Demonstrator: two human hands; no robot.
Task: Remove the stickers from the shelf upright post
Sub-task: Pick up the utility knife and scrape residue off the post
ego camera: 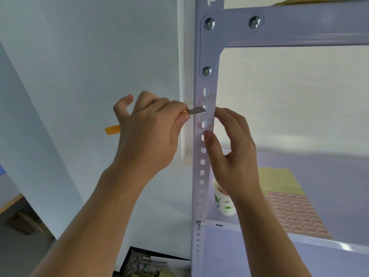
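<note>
A white perforated shelf upright post [202, 188] runs down the middle of the view. Reddish sticker residue [206, 100] marks its face around the upper slots. My left hand [147, 136] grips a yellow-handled utility knife [196, 110], whose metal blade lies flat against the post at the residue. My right hand [229, 148] holds the post just below, thumb pressed on the front face and fingers curled round the right edge.
On the shelf board [299, 256] behind the post stand a patterned paper cup [222, 202] and a sheet of red-bordered stickers [295, 212] on yellow backing. A horizontal beam [299, 27] is bolted across the top. A dark bin [143, 264] sits on the floor below.
</note>
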